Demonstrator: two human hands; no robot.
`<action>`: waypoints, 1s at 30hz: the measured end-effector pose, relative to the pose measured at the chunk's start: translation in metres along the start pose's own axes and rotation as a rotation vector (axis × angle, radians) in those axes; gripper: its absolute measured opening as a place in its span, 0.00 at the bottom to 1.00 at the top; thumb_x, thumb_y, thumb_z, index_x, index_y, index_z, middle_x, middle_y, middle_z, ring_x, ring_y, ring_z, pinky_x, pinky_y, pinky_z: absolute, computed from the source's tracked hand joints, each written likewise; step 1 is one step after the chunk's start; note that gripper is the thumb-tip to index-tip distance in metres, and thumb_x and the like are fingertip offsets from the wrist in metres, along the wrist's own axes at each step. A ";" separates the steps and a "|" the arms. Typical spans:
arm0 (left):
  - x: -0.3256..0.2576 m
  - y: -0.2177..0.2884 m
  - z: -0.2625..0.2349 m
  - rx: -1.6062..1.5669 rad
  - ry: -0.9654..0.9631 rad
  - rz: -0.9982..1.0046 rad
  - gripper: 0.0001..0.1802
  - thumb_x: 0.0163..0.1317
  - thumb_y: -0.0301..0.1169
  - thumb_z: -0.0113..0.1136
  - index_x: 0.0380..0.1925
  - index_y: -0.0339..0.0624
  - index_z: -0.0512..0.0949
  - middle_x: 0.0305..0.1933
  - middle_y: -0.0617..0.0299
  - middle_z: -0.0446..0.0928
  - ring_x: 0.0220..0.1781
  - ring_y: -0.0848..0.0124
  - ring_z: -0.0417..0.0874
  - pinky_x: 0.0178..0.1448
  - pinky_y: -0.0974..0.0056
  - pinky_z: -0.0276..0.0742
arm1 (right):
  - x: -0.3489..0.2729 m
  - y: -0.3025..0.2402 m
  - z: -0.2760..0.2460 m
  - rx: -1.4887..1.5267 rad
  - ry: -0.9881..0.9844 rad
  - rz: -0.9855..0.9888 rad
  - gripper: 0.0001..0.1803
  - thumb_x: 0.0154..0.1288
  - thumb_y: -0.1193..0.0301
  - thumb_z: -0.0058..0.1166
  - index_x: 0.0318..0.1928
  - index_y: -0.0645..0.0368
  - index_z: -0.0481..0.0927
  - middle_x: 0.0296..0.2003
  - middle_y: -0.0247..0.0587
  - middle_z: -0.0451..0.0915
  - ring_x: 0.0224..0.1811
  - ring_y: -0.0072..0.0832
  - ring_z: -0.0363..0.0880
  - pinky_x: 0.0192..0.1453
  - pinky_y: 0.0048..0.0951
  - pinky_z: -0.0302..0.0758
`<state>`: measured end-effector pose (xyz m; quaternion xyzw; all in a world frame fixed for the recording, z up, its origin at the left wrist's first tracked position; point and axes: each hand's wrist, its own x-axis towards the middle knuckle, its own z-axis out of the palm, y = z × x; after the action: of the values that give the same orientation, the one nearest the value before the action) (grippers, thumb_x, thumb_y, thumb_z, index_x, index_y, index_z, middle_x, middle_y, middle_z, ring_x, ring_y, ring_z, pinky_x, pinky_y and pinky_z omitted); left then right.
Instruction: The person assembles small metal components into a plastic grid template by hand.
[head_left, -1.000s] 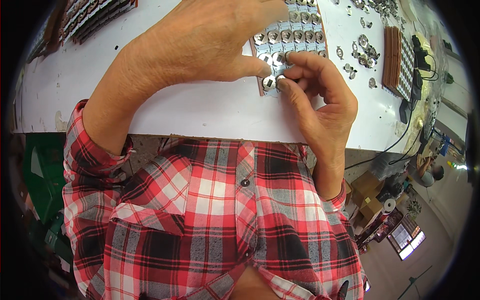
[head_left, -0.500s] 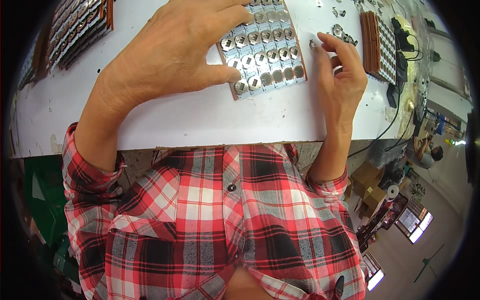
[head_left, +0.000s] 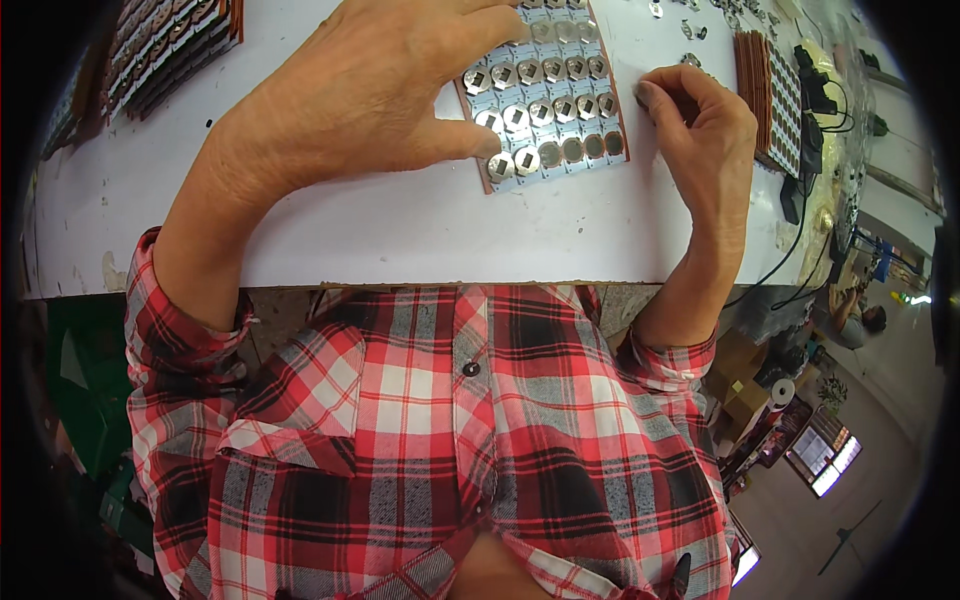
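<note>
My left hand [head_left: 340,100] is spread over the left side of a panel of small circuit boards [head_left: 560,180], its thumb and fingertips resting on the panel's left edge. Rows of round silver metal clips [head_left: 527,160] sit on the panel. Several spots in the nearest row, toward the right, show bare round pads [head_left: 572,150]. To the right of the panel, just above the white tabletop, my right hand [head_left: 705,125] is closed in a pinch. A small metal clip [head_left: 641,95] is between its thumb and forefinger, mostly hidden.
Loose metal clips [head_left: 690,32] lie scattered beyond my right hand. A stack of panels [head_left: 765,100] stands at the right, beside black plugs and cables [head_left: 815,90]. More stacked panels [head_left: 170,50] are at the far left. Another person [head_left: 855,318] sits in the right background.
My right thumb and forefinger have closed on the clip beside the panel. The whole view has shifted a little; my left hand keeps its place on the panel.
</note>
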<state>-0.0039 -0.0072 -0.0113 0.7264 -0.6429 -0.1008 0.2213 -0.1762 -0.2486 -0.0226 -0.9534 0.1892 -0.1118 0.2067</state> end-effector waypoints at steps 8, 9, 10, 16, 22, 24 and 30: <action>0.002 -0.055 0.060 -0.001 0.629 0.593 0.39 0.60 0.43 0.76 0.63 0.27 0.75 0.72 0.32 0.71 0.76 0.42 0.70 0.78 0.43 0.65 | -0.001 0.024 -0.016 0.171 -0.173 -0.254 0.12 0.69 0.81 0.63 0.51 0.62 0.90 0.42 0.35 0.88 0.43 0.20 0.83 0.49 0.23 0.79; 0.003 -0.055 0.059 -0.001 0.621 0.594 0.39 0.59 0.43 0.77 0.63 0.27 0.75 0.72 0.32 0.71 0.76 0.42 0.70 0.78 0.43 0.65 | -0.003 0.027 -0.014 0.170 -0.173 -0.252 0.12 0.69 0.81 0.63 0.51 0.62 0.90 0.42 0.35 0.88 0.43 0.20 0.83 0.49 0.23 0.79; 0.004 -0.054 0.058 -0.001 0.612 0.596 0.39 0.59 0.43 0.77 0.63 0.27 0.75 0.72 0.32 0.72 0.75 0.42 0.70 0.78 0.43 0.65 | -0.005 0.030 -0.012 0.140 -0.132 -0.286 0.12 0.70 0.82 0.62 0.51 0.62 0.89 0.42 0.35 0.88 0.42 0.21 0.83 0.49 0.22 0.78; 0.002 -0.057 0.059 0.022 0.669 0.615 0.39 0.57 0.41 0.78 0.62 0.27 0.75 0.71 0.32 0.72 0.74 0.42 0.72 0.76 0.44 0.67 | -0.019 -0.004 -0.012 0.236 -0.051 -0.294 0.06 0.74 0.80 0.59 0.48 0.65 0.86 0.40 0.33 0.86 0.42 0.19 0.81 0.46 0.22 0.75; -0.002 0.004 -0.001 0.031 0.037 0.030 0.37 0.58 0.43 0.77 0.60 0.27 0.76 0.70 0.32 0.73 0.71 0.42 0.74 0.73 0.44 0.68 | -0.041 -0.039 -0.001 0.501 -0.364 -0.064 0.05 0.78 0.78 0.56 0.46 0.67 0.83 0.37 0.33 0.84 0.40 0.21 0.81 0.48 0.23 0.76; -0.002 0.004 0.001 0.051 0.064 0.041 0.37 0.59 0.43 0.77 0.60 0.26 0.76 0.70 0.32 0.73 0.71 0.43 0.74 0.73 0.45 0.68 | -0.040 -0.036 0.006 0.473 -0.330 -0.095 0.03 0.75 0.79 0.58 0.45 0.64 0.83 0.35 0.39 0.84 0.35 0.26 0.81 0.42 0.26 0.77; 0.003 -0.009 0.021 0.098 0.375 0.285 0.38 0.59 0.45 0.77 0.59 0.26 0.76 0.69 0.32 0.74 0.71 0.42 0.74 0.73 0.45 0.68 | -0.035 -0.040 0.007 0.280 -0.284 -0.225 0.04 0.71 0.79 0.61 0.43 0.61 0.82 0.36 0.47 0.84 0.31 0.39 0.84 0.37 0.34 0.79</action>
<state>-0.0048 -0.0133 -0.0334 0.6442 -0.6907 0.0994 0.3131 -0.1935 -0.1985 -0.0159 -0.9367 0.0336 -0.0242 0.3478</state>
